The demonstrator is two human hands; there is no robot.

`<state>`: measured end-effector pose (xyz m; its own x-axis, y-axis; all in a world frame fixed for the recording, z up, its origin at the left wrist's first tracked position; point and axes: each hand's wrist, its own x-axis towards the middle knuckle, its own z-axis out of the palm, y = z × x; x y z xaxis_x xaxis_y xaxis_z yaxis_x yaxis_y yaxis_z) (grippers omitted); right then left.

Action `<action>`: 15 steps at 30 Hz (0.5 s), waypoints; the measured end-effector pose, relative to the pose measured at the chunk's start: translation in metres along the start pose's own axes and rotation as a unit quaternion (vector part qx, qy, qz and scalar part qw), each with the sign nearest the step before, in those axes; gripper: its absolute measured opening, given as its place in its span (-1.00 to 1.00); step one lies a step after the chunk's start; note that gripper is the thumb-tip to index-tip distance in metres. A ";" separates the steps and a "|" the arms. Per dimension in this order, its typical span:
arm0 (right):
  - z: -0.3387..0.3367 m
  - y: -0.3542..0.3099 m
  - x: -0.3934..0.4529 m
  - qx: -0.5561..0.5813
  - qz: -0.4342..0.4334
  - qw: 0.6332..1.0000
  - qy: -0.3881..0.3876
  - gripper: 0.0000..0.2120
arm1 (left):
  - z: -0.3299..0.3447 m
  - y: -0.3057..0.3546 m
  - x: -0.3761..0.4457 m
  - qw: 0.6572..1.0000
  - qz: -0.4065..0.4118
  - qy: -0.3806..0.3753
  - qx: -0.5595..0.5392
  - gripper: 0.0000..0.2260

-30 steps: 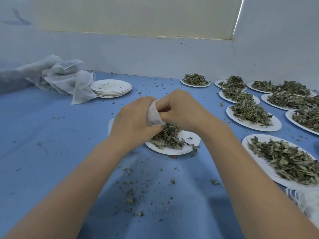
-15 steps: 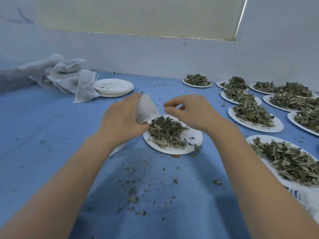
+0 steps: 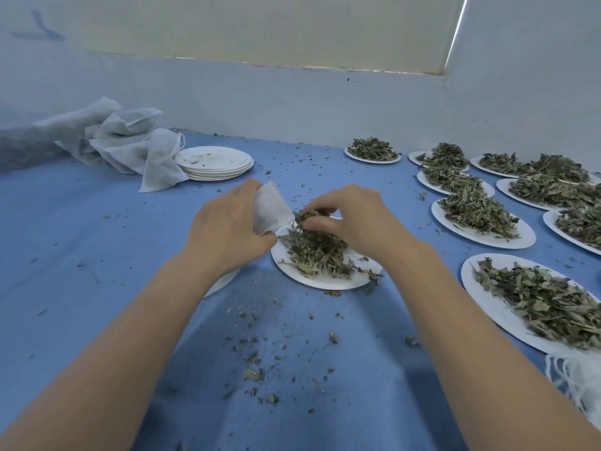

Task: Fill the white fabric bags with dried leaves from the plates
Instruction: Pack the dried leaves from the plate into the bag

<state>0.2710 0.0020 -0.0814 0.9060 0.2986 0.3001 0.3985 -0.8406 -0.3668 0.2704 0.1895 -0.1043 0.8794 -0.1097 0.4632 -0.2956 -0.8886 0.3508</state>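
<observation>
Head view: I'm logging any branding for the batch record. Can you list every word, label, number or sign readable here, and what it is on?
None: no readable text shows anywhere.
The white fabric bag in the left hand: plain, no print.
The plate under the right hand, the stack of empty plates and the blue table cover: unmarked.
The dark mark on the wall at top left: a smudge, not lettering.
</observation>
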 end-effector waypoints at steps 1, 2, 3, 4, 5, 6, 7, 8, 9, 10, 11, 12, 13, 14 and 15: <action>-0.005 0.001 -0.001 0.031 0.007 0.999 0.012 -0.82 | 0.001 -0.001 0.000 1.000 -0.001 -0.002 -0.001 -0.53; -0.011 0.002 -0.002 0.064 0.014 0.998 0.026 -0.85 | 0.001 -0.001 -0.001 1.000 -0.003 -0.006 -0.002 -0.53; -0.016 0.004 -0.003 0.095 0.019 0.995 0.039 -0.89 | 0.002 -0.001 -0.001 1.000 -0.003 -0.010 -0.004 -0.52; -0.020 0.005 -0.003 0.120 0.022 0.991 0.052 -0.93 | 0.003 -0.001 -0.001 1.000 -0.003 -0.013 -0.004 -0.52; -0.024 0.006 -0.004 0.142 0.023 0.988 0.060 -0.92 | 0.004 0.000 -0.001 1.000 -0.003 -0.018 -0.003 -0.52; -0.027 0.007 -0.005 0.166 0.023 0.984 0.060 -0.89 | 0.005 0.001 -0.002 1.000 -0.001 -0.023 0.000 -0.52; -0.029 0.008 -0.006 0.191 0.023 0.980 0.050 -0.87 | 0.006 0.002 -0.002 1.000 0.003 -0.029 0.003 -0.52; -0.031 0.008 -0.007 0.209 0.021 0.977 0.035 -0.85 | 0.006 0.003 -0.003 0.999 0.008 -0.033 0.005 -0.52; -0.033 0.008 -0.008 0.220 0.019 0.975 0.017 -0.84 | 0.007 0.003 -0.004 0.999 0.015 -0.033 0.007 -0.51; -0.033 0.008 -0.008 0.226 0.016 0.974 0.001 -0.84 | 0.007 0.004 -0.004 0.999 0.023 -0.030 0.008 -0.51; -0.034 0.008 -0.008 0.228 0.013 0.973 -0.011 -0.84 | 0.008 0.005 -0.005 0.999 0.031 -0.025 0.010 -0.51; -0.033 0.007 -0.008 0.228 0.009 0.973 -0.019 -0.84 | 0.008 0.006 -0.005 0.999 0.037 -0.019 0.011 -0.50; -0.033 0.006 -0.008 0.223 0.004 0.974 -0.026 -0.84 | 0.009 0.006 -0.006 0.999 0.041 -0.014 0.011 -0.49; -0.032 0.005 -0.008 0.212 -0.004 0.977 -0.032 -0.84 | 0.009 0.007 -0.006 0.999 0.043 -0.011 0.008 -0.48; -0.032 0.003 -0.008 0.198 -0.012 0.979 -0.039 -0.84 | 0.010 0.008 -0.006 0.999 0.043 -0.009 0.003 -0.46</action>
<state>0.2608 -0.0174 -0.0567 0.8978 0.3623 0.2503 0.4297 -0.5964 -0.6779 0.2664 0.1788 -0.1127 0.8575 -0.1941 0.4766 -0.3685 -0.8780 0.3054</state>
